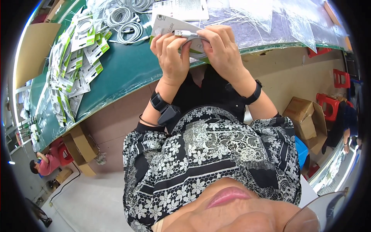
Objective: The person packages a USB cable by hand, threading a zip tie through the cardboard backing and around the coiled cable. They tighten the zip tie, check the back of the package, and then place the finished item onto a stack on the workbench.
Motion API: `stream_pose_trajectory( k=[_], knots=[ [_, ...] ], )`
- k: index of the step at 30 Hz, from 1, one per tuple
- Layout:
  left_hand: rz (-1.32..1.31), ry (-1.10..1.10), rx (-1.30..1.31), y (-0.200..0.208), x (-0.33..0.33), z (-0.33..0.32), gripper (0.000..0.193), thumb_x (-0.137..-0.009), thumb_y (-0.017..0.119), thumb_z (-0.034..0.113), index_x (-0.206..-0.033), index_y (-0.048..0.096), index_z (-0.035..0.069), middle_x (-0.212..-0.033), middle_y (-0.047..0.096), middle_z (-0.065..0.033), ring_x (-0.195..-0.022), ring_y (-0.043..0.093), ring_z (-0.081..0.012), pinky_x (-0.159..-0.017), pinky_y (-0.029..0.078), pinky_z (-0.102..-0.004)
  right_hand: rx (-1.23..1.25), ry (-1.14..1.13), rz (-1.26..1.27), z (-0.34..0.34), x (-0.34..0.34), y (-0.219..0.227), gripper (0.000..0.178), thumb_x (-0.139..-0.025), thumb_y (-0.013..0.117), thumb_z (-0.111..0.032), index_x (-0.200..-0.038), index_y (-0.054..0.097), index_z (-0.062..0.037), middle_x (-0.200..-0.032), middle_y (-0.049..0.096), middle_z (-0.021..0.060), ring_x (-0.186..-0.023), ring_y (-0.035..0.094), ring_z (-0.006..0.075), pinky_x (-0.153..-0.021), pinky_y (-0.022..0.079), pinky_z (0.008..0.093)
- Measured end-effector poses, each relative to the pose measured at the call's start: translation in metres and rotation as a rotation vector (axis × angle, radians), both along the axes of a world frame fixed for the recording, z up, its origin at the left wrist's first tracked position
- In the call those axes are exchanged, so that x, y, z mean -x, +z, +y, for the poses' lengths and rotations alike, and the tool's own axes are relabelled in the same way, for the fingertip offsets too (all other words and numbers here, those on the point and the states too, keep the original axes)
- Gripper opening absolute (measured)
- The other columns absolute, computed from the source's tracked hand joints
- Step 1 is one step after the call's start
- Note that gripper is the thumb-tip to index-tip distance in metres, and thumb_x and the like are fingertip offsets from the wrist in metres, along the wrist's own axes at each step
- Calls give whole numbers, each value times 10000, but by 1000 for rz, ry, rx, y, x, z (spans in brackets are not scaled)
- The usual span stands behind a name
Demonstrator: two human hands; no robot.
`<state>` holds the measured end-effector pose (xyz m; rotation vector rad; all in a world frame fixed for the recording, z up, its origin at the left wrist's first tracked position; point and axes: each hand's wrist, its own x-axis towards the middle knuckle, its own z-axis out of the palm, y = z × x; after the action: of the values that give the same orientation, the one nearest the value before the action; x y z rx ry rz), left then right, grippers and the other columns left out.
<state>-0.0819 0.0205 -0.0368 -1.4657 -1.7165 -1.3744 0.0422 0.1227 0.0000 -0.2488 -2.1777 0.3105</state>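
Note:
Above the table's near edge, a coiled white USB cable lies against a grey, white and green packaging card. My left hand is closed on the card and the cable, its fingers bent near the metal USB plug. On the other side, my right hand pinches the coil between thumb and fingers, close to the card's right edge. Both hands meet around the coil and hide part of it. Whether the cable is fastened to the card cannot be made out.
A heap of carded cables covers the green table at left. Loose grey-white cable coils lie beyond my left hand. Clear plastic bags and thin white strips spread at right. Cardboard boxes and red stools stand on the floor.

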Motion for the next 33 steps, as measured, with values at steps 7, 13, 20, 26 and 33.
stream_pose_trajectory(
  k=[7, 13, 20, 26, 33],
  knots=[
    [4, 65, -75, -8, 11, 34, 228, -772, 669, 56, -969, 566, 106, -951, 599, -51, -994, 533, -260, -963, 330, -416, -290, 67, -23, 30, 16, 4, 369, -718, 639, 55, -1063, 571, -57, -1003, 576, 82, -953, 548, 280, -801, 495, 361],
    [-83, 51, 2, -19, 12, 28, 236, -768, 663, 48, -993, 596, 73, -1008, 604, -77, -1001, 531, -287, -921, 375, -395, -304, 125, -87, 34, 18, -6, 372, -736, 632, 50, -1086, 563, -55, -1021, 583, 82, -969, 550, 269, -816, 495, 359],
    [-99, -5, 39, -18, 24, 29, 307, -784, 638, 36, -1088, 610, 62, -1021, 617, -90, -961, 553, -312, -835, 434, -398, -281, 125, -116, 46, 27, -4, 349, -776, 614, 37, -1107, 543, -47, -1020, 592, 91, -975, 550, 274, -831, 481, 363],
    [-171, -170, 138, -12, 42, 30, 318, -796, 639, 46, -1109, 614, 97, -1042, 607, -89, -896, 594, -308, -752, 490, -381, -254, 159, -232, 53, 46, 1, 338, -771, 616, 34, -1092, 541, -42, -980, 602, 106, -942, 554, 295, -834, 467, 384],
    [-339, -199, 136, -22, 41, 39, 325, -794, 658, 46, -1106, 627, 129, -1012, 588, -77, -903, 597, -286, -738, 506, -356, -250, 130, -265, 63, 53, 6, 364, -755, 611, 35, -1103, 542, -46, -926, 604, 107, -923, 550, 298, -826, 458, 379]
  ],
)
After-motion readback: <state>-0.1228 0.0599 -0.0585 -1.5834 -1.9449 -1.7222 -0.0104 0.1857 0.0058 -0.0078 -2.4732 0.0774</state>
